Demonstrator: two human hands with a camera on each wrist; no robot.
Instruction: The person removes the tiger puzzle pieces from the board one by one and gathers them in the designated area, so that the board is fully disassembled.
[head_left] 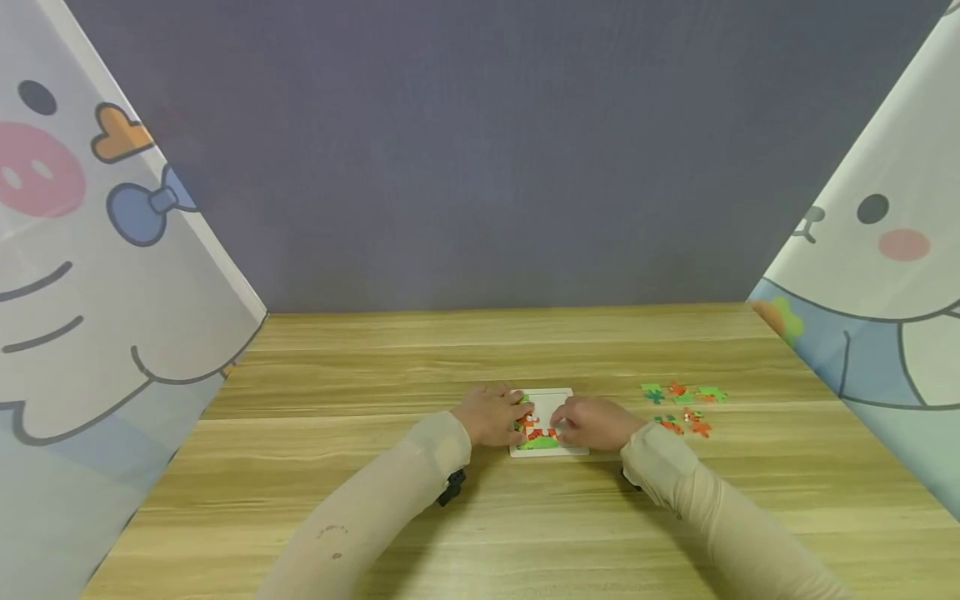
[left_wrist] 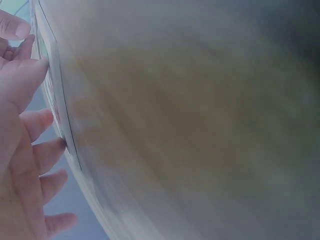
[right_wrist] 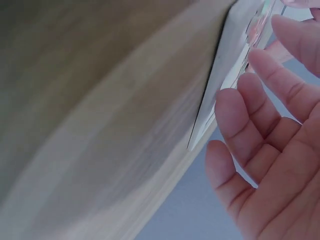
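A white-framed jigsaw puzzle tray lies on the table between both hands. Red and green pieces fill its left side and bottom, while its upper right shows bare white. My left hand rests at the tray's left edge, its fingers spread over the frame and the pieces there. Over the right side comes my right hand, thumb and forefinger pointing in toward a red piece. In the right wrist view those fingertips stand apart at the tray, the other fingers loosely bent, with no piece visible between them.
Loose jigsaw pieces lie to the right of the tray in two groups, a mostly green and orange one farther back and an orange one nearer. A grey wall stands behind the wooden table, with cartoon-printed panels at the sides.
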